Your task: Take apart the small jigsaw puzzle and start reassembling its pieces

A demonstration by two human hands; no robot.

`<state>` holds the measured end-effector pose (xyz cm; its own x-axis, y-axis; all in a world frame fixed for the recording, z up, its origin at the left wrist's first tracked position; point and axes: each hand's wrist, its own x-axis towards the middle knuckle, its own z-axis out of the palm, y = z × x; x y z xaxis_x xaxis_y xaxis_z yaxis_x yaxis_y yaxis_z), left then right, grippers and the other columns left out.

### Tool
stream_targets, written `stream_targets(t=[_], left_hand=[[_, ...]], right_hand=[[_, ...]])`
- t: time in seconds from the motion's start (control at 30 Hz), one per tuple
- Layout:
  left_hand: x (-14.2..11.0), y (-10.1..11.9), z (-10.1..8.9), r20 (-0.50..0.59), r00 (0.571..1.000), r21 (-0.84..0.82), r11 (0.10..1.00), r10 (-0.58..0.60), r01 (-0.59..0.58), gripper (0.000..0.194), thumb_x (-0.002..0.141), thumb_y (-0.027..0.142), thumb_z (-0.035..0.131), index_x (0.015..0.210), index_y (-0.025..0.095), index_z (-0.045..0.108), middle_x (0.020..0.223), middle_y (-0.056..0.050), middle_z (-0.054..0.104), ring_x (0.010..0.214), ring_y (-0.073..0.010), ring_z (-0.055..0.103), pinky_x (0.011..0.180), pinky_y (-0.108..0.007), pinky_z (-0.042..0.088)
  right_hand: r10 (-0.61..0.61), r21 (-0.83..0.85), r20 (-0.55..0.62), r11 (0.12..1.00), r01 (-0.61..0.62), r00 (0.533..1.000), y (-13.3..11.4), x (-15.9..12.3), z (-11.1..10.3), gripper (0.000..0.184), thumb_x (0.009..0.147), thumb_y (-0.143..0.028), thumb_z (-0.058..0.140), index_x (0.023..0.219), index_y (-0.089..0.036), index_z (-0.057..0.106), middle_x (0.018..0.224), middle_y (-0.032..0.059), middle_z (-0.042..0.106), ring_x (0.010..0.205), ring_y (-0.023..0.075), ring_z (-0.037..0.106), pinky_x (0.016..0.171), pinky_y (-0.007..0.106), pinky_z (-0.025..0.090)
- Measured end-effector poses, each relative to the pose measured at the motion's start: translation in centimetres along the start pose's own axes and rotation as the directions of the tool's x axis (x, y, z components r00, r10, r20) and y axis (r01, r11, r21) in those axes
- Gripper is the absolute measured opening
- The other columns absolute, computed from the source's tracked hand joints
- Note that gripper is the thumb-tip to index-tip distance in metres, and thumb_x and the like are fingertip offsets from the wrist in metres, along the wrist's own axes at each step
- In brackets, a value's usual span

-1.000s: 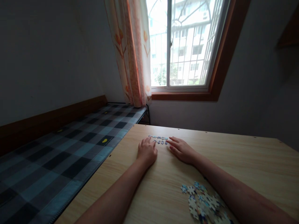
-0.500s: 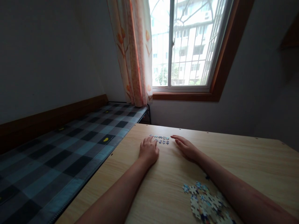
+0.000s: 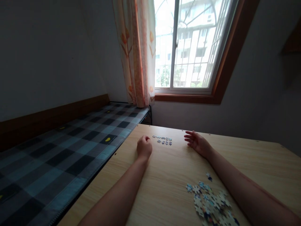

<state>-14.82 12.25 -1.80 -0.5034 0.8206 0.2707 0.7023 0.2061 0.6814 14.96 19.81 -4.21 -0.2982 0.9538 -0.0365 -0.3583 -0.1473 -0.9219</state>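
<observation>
Jigsaw puzzle pieces (image 3: 166, 143) lie in two short rows near the far edge of the wooden table. Left of these rows, my left hand (image 3: 144, 146) rests on the tabletop, curled into a loose fist, with no piece showing in it. My right hand (image 3: 196, 142) is to the right of the rows, apart from them, its fingers spread and nothing visible in them. A heap of loose puzzle pieces (image 3: 211, 202), many showing plain backs, lies nearer to me beside my right forearm. One single piece (image 3: 208, 176) sits just beyond the heap.
The pale wooden table (image 3: 254, 166) extends to the right. Along its left side is a bed with a checked cover (image 3: 94, 147). Beyond the table are a floral curtain (image 3: 138, 62) and a barred window (image 3: 188, 56).
My left hand has drawn back leftward from the rows and curled its fingers. My right hand has moved away to the right, its fingers spreading. The rows stay in place as the view shifts slightly.
</observation>
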Motion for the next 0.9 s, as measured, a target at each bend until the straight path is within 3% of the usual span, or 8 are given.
stream_targets(t=[0.1,0.3,0.63,0.9], left_hand=[[-0.2,0.0,0.2,0.005,0.998,0.085,0.995,0.055,-0.055,0.024,0.082,0.015,0.046,0.094,0.021,0.067,0.107,-0.006,0.070,0.106,-0.0247,0.059,0.092,-0.034,0.045],[-0.5,0.4,0.4,0.081,0.988,0.226,0.963,0.132,-0.147,0.040,0.085,0.015,0.044,0.116,0.022,0.067,0.126,-0.007,0.065,0.117,-0.0250,0.055,0.103,-0.037,0.037],[-0.3,0.3,0.7,0.093,0.986,0.273,0.948,0.141,-0.161,0.042,0.088,0.018,0.043,0.122,0.021,0.066,0.130,-0.008,0.064,0.121,-0.0232,0.054,0.105,-0.036,0.035],[0.4,-0.1,1.2,0.076,0.987,0.247,0.956,0.140,-0.155,0.041,0.087,0.018,0.043,0.121,0.020,0.066,0.128,-0.009,0.065,0.121,-0.0241,0.054,0.106,-0.036,0.034]], right_hand=[[0.002,0.023,0.038,1.000,-0.003,0.999,-0.5,-0.4,-0.7,0.025,0.095,-0.033,0.050,0.108,-0.022,0.068,0.096,0.0073,0.076,0.083,0.0206,0.073,0.064,0.032,0.061],[-0.058,0.071,0.000,0.996,0.058,0.998,-0.7,-0.7,-1.5,0.023,0.092,-0.032,0.053,0.108,-0.025,0.069,0.098,0.0048,0.077,0.086,0.0197,0.073,0.074,0.034,0.060],[-0.063,0.104,-0.077,0.992,0.071,0.995,-0.8,-1.2,-1.1,0.018,0.089,-0.031,0.058,0.100,-0.022,0.069,0.086,0.0054,0.076,0.077,0.0185,0.073,0.073,0.033,0.060],[-0.115,0.048,-0.209,0.991,0.127,0.971,-2.0,-6.3,-4.4,0.017,0.089,-0.028,0.056,0.098,-0.020,0.068,0.078,0.0035,0.073,0.067,0.0138,0.069,0.062,0.024,0.058]])
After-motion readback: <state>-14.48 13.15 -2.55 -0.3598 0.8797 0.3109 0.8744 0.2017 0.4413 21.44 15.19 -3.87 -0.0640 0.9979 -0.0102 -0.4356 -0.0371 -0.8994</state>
